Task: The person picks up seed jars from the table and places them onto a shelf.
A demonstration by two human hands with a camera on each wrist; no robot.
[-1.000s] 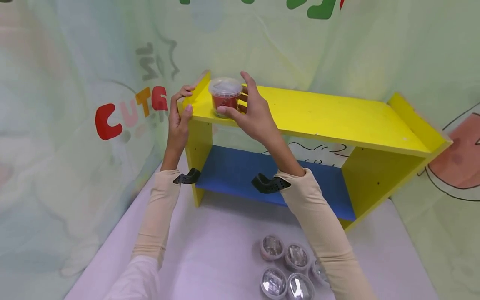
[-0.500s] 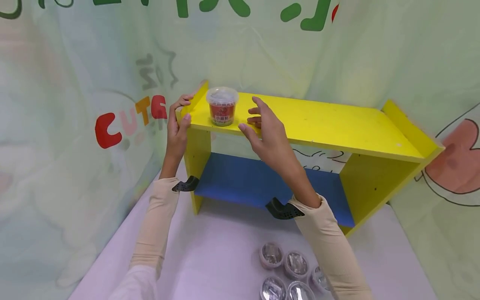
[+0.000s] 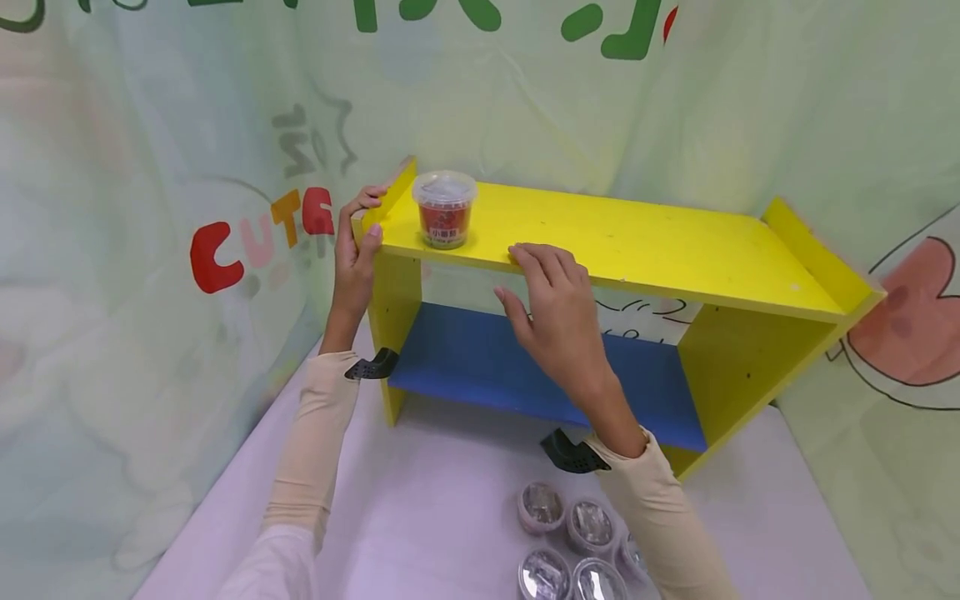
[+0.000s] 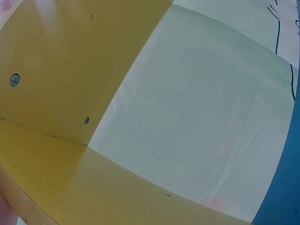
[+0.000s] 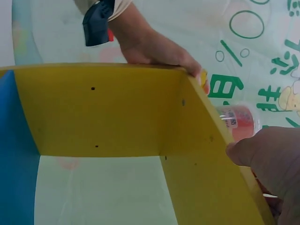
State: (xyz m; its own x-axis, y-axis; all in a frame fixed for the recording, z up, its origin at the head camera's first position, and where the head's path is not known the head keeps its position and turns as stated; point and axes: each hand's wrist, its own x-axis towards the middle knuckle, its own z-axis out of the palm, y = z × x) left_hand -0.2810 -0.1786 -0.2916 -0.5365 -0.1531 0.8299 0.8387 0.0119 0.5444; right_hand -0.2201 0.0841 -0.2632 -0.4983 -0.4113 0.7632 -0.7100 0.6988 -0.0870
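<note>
Foil-topped round cups (image 3: 570, 546) crowd the pale tabletop (image 3: 420, 492) nearest me, just behind my right wrist. My right hand (image 3: 558, 312) hangs flat before the yellow shelf (image 3: 637, 242), fingers straight and together, tips touching its front edge, holding nothing. Up and left of it my left hand (image 3: 354, 250) clamps the shelf's corner, thumb on top. Beyond that thumb stands the clear-lidded plastic cup (image 3: 445, 210), red inside, upright on the smooth painted board. The right wrist view alone shows the underside: screw holes, the blue lower board (image 5: 16, 154). The left wrist view shows only panels.
</note>
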